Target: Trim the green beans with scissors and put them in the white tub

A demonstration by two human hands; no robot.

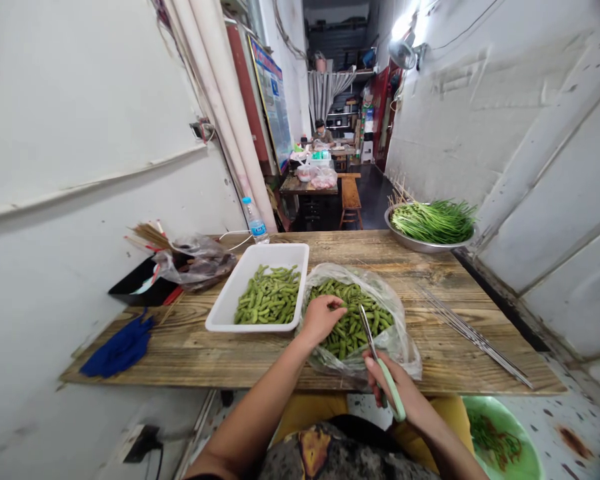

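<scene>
My right hand (pixel 387 380) grips scissors (pixel 390 387) with pale green handles, their metal blades pointing up and away over the edamame pods. At the left side of a clear plastic bag (pixel 410 347), my left hand (pixel 325 317) is over the green edamame pods (pixel 347 333), its fingers bent together in a pinch. Whatever lies between those fingertips is too small to make out. Left of the bag stands a white plastic tray (pixel 220 313), with more edamame pods (pixel 267 297) spread inside.
Metal skewers (pixel 475 337) lie on the wooden table (pixel 440 280), right. Behind them is a metal bowl (pixel 430 245) of skewered green chives. A water bottle (pixel 256 223), blue cloth (pixel 117 347) and black box (pixel 140 283) are at left. A person (pixel 323 133) sits far back.
</scene>
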